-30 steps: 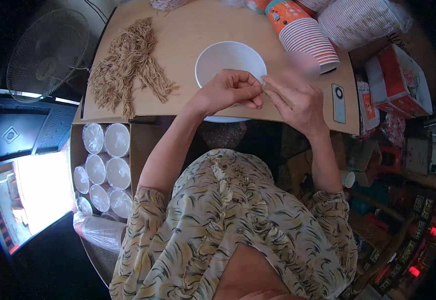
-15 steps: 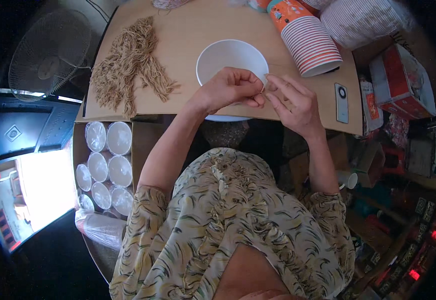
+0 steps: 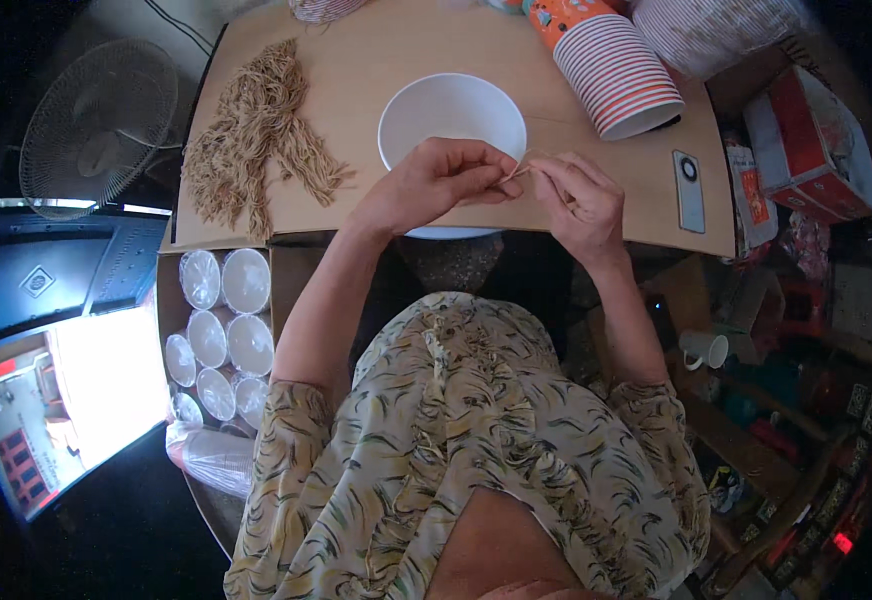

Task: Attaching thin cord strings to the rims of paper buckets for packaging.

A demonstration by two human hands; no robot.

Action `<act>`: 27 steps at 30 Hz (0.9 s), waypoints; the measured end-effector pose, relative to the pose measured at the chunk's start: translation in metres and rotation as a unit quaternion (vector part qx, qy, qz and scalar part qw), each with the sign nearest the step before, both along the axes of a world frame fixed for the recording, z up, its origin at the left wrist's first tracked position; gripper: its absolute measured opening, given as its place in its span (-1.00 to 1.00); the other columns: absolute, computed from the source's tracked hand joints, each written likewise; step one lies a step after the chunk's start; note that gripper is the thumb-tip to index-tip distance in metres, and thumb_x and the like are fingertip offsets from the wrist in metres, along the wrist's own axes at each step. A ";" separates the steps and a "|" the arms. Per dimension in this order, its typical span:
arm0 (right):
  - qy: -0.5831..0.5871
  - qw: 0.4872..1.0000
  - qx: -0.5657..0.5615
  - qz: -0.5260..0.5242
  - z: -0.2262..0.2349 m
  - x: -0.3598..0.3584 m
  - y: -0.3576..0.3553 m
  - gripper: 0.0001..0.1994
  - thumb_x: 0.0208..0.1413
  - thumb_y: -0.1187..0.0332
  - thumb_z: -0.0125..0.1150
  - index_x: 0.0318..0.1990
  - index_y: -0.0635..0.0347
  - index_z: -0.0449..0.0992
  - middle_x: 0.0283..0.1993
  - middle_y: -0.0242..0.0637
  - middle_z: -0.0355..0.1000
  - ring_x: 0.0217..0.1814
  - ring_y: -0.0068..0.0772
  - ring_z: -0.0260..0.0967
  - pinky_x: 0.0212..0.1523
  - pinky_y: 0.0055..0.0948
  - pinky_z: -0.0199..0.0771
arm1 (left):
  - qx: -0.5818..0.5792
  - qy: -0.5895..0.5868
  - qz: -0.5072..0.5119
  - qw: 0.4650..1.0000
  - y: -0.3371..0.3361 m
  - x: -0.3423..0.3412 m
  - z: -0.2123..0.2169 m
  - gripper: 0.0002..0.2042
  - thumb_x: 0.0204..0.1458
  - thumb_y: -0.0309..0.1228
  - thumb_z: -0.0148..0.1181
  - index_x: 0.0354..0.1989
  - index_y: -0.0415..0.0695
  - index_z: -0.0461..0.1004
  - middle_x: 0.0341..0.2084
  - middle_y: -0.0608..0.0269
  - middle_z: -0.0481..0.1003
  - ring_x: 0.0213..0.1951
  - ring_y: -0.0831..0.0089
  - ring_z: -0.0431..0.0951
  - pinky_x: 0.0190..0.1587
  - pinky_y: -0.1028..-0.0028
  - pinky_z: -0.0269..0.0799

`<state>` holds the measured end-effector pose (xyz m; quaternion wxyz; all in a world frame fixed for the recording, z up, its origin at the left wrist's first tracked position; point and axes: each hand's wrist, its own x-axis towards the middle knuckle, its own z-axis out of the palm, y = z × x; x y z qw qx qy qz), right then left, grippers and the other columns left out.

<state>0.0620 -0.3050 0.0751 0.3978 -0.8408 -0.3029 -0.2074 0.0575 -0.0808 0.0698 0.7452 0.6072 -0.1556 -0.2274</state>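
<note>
My left hand (image 3: 438,186) is closed in a pinch in front of a white bowl (image 3: 446,100) at the table's near edge. My right hand (image 3: 586,205) pinches too, a short way to its right. Between the two sets of fingertips runs a thin tan string (image 3: 522,168), and both hands grip it. Farther left lies a heap of tan strings (image 3: 256,140), looking like the same kind. Part of the bowl is hidden behind my left hand.
A stack of striped paper cups (image 3: 621,80) lies at the far right of the table (image 3: 366,60), with a phone (image 3: 688,190) nearer. Plastic-wrapped cups (image 3: 248,345) fill a box below left. A fan (image 3: 101,130) stands left; a red-and-white carton (image 3: 806,150) sits right.
My right hand has closed onto the string, which now shows stretched between my hands. The whole view has shifted slightly.
</note>
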 end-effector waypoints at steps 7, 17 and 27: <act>0.102 0.990 0.093 -0.018 -0.021 -0.007 0.005 -0.88 0.06 0.53 0.30 -0.23 0.31 0.60 -0.41 -0.19 0.51 -0.41 -0.36 0.48 -0.37 -0.40 0.46 | 0.017 0.003 0.040 0.999 -0.004 -0.002 0.000 -0.79 0.23 -0.56 0.14 0.00 -0.35 0.51 -0.18 0.15 0.60 -0.11 0.48 0.60 0.02 0.49 0.54; 0.334 0.918 0.203 0.070 -0.026 -0.001 -0.001 -0.74 0.30 0.28 0.16 -0.23 0.34 0.58 -0.48 -0.46 0.43 -0.41 -0.70 0.33 -0.37 -0.61 0.34 | 0.056 -0.025 0.069 0.996 -0.011 -0.005 0.004 -0.80 0.21 -0.55 0.19 -0.03 -0.33 0.55 -0.25 0.18 0.62 -0.18 0.52 0.61 -0.04 0.51 0.56; 0.279 0.936 0.189 0.103 -0.016 -0.001 -0.005 -0.89 0.23 0.43 0.23 -0.25 0.31 0.57 -0.44 -0.50 0.42 -0.45 -0.74 0.23 -0.44 -0.60 0.24 | 0.092 -0.028 0.064 0.993 -0.004 -0.005 0.004 -0.80 0.22 -0.50 0.18 -0.05 -0.35 0.56 -0.32 0.21 0.63 -0.28 0.57 0.61 -0.15 0.55 0.57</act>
